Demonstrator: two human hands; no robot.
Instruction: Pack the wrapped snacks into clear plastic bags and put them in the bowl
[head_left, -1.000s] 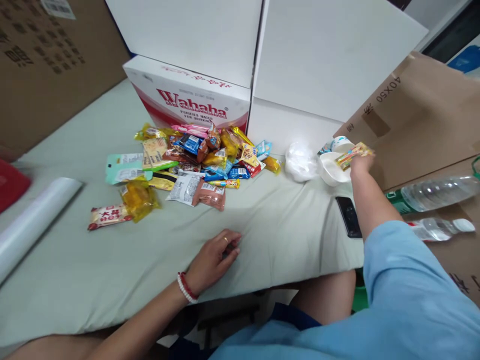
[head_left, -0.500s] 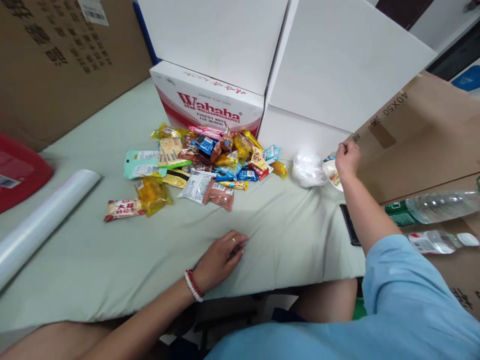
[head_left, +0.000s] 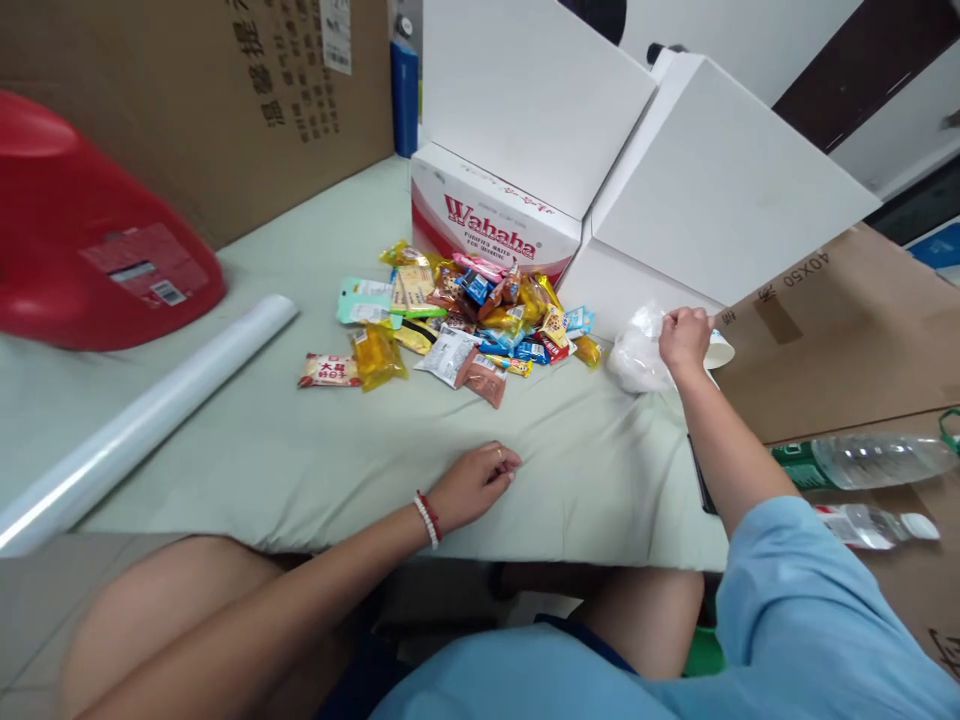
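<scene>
My left hand [head_left: 480, 482] rests on the green cloth with its fingers loosely bent, the thumb apart, and nothing in it. It lies in front of a heap of wrapped snacks [head_left: 487, 315]. At the right, my right hand [head_left: 686, 342] is closed, knuckles up, over the right side of a bunched clear plastic bag [head_left: 637, 355]. Its fingertips are hidden, so I cannot tell what they hold. A white paper cup [head_left: 720, 350] shows just beyond this hand. The white bowl is mostly hidden behind my hand and forearm.
A Wahaba-style white and red carton [head_left: 495, 215] stands behind the snacks. To the left are a clear film roll [head_left: 157, 420] and a red jug [head_left: 97, 240]. Large cardboard [head_left: 847, 330], a big bottle [head_left: 862, 462] and a smaller bottle [head_left: 877, 526] lie right.
My right hand let go of a colourful snack packet, which lay in the white bowl half a second ago, then moved left over the plastic bag. My left hand stayed resting. The view turned left.
</scene>
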